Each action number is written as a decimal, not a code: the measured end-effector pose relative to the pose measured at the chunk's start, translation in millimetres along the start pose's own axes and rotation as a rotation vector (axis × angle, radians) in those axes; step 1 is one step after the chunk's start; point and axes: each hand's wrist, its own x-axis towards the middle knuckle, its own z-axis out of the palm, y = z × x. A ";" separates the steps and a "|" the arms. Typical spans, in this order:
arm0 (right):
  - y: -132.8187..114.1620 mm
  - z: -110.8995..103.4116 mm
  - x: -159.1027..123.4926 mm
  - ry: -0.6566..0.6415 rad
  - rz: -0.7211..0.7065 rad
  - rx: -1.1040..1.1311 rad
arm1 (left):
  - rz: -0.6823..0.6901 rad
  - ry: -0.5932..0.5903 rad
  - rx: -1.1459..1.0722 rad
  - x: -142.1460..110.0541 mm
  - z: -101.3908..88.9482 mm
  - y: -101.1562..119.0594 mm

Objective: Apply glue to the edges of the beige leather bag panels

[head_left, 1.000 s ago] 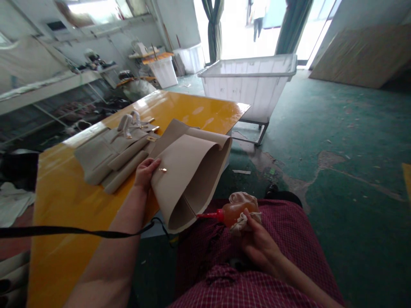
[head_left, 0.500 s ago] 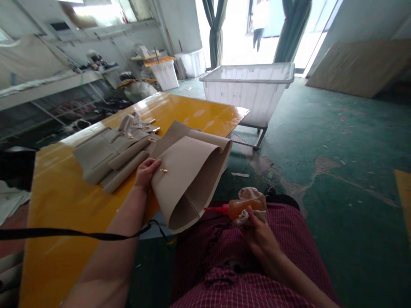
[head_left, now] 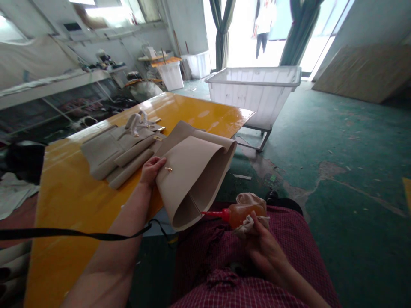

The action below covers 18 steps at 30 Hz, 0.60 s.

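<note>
My left hand [head_left: 152,170] pinches the left edge of a beige bag panel [head_left: 189,164], close to its small gold clasp [head_left: 168,169]. The panel is curled into an open tube, its mouth facing me and a seam showing inside. In my right hand [head_left: 265,241] is a glue bottle [head_left: 239,214] of amber liquid with a red nozzle, a crumpled cloth [head_left: 252,199] wrapped about it. The nozzle tip is at the panel's lower rim, by the inner seam; whether it touches I cannot tell. My right fingers are closed round bottle and cloth.
More beige bag pieces [head_left: 120,152] lie stacked on the yellow table [head_left: 67,214] to the left. A black strap [head_left: 80,234] crosses over my left forearm. Beyond the table stands a white wheeled bin [head_left: 250,96]. A person [head_left: 263,28] is in the far doorway.
The view has shifted slightly, so most things appear a little to the right. The nozzle tip has come slightly further over the panel's rim. Both hands keep their holds.
</note>
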 end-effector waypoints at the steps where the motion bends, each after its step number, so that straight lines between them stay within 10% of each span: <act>1: -1.4 0.4 -0.4 0.004 -0.006 0.005 | -0.001 0.001 -0.001 -0.1 0.1 -0.1; 18: 3.0 -1.7 -2.3 -0.104 -0.297 -0.244 | 0.041 -0.002 -0.023 3.1 -1.9 -4.8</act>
